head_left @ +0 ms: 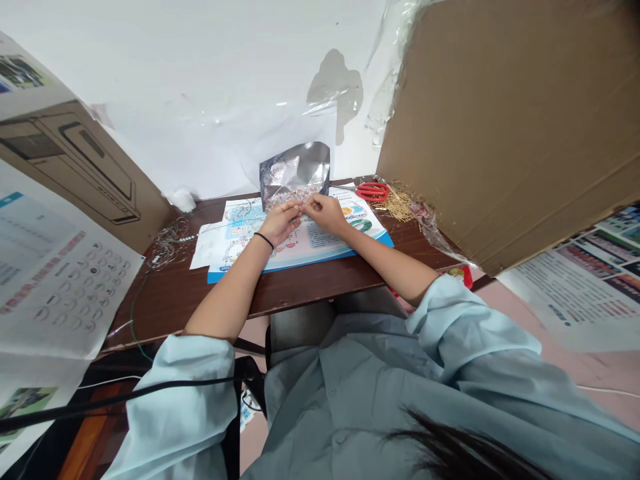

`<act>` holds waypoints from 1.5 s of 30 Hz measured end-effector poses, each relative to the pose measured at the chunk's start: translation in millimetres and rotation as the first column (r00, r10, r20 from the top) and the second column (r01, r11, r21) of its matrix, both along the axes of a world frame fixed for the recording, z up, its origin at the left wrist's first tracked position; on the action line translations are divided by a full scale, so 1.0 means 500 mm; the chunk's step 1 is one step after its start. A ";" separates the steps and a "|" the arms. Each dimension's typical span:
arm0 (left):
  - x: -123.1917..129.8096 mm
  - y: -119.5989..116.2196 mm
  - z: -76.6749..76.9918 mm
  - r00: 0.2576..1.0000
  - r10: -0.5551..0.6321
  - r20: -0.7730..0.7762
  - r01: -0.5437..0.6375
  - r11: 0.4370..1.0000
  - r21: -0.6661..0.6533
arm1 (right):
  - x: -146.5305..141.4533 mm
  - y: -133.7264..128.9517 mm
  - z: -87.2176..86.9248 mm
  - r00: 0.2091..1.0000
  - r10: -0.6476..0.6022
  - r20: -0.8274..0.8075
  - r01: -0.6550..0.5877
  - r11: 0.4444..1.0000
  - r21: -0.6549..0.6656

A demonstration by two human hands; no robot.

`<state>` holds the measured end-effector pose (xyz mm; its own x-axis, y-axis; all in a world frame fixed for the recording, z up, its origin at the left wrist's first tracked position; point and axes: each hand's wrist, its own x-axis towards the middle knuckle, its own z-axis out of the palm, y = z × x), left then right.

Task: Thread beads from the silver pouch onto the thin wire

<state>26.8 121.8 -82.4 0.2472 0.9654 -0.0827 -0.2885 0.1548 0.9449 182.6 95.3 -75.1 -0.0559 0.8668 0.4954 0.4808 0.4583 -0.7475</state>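
My left hand (281,223) and my right hand (323,211) meet over the printed sheets (285,248) on the dark table. The fingertips of both are pinched close together. Whatever lies between them is too small to make out. Right behind the hands stands an opened silver-and-black bag (313,163), with many small pink and white beads (285,197) in its lower part. A thin thread with white beads (187,238) on it runs from the left side of the table toward my left hand.
Red-handled scissors (373,192) lie at the back right beside a heap of gold-coloured pins (400,207). Tangled clear line (167,247) sits at the left. Cardboard (500,120) walls in the right side, and a cardboard box (85,160) the left.
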 end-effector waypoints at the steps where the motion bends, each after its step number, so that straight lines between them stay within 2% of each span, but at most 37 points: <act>1: 0.000 0.000 -0.001 1.000 0.001 0.000 -0.001 1.000 0.002 | 0.000 0.000 0.001 1.000 0.001 0.001 -0.001 1.000 -0.001; 18: -0.001 -0.011 0.007 1.000 -0.003 0.003 0.003 1.000 0.004 | -0.003 0.009 -0.015 0.999 0.026 -0.020 -0.026 1.000 0.013; 28: -0.001 -0.010 0.004 1.000 0.023 -0.004 -0.023 1.000 -0.003 | -0.004 0.003 -0.011 0.999 0.023 -0.047 -0.020 0.999 0.046; 45: -0.003 -0.017 0.010 1.000 0.000 -0.016 0.001 1.000 0.013 | -0.003 0.016 -0.023 0.999 0.008 -0.044 -0.007 1.000 0.021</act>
